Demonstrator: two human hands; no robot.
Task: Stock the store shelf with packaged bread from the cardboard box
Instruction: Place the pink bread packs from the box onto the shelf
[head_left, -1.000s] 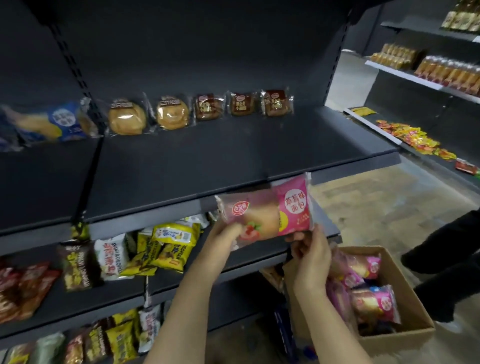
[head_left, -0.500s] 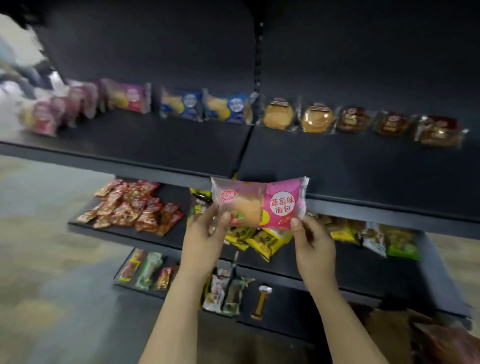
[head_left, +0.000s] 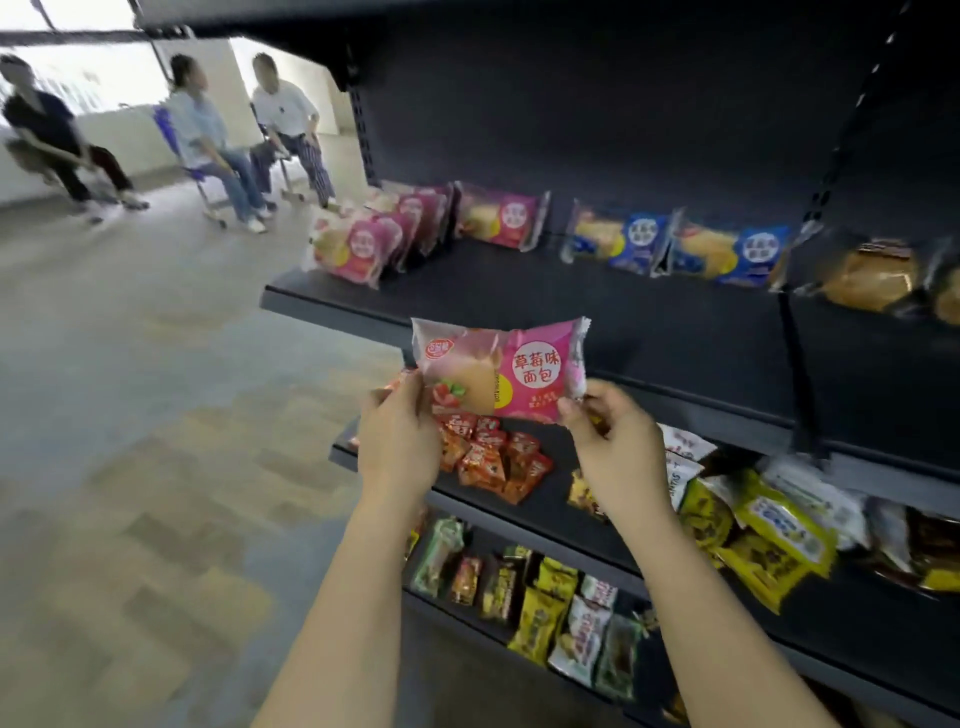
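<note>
Dark shelf (head_left: 597, 306) behind — pink, crinkled bread packet (head_left: 501, 371), strawberry-printed.

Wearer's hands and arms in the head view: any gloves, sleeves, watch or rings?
Left hand and right hand are bare: no gloves, rings or watch visible. Left forearm and right forearm are uncovered down to the frame edge, no sleeve showing.

Dark rack, three tiers seen.
Top shelf (head_left: 571, 306): pink bread packs (head_left: 363, 249) upright at left end, blue packs (head_left: 675, 247) beside, round buns (head_left: 867, 278) right.
Middle shelf (head_left: 553, 491): red packets (head_left: 493, 460), yellow packs (head_left: 769, 530).
Bottom shelf (head_left: 857, 649): mixed snack packs (head_left: 545, 613).
</note>
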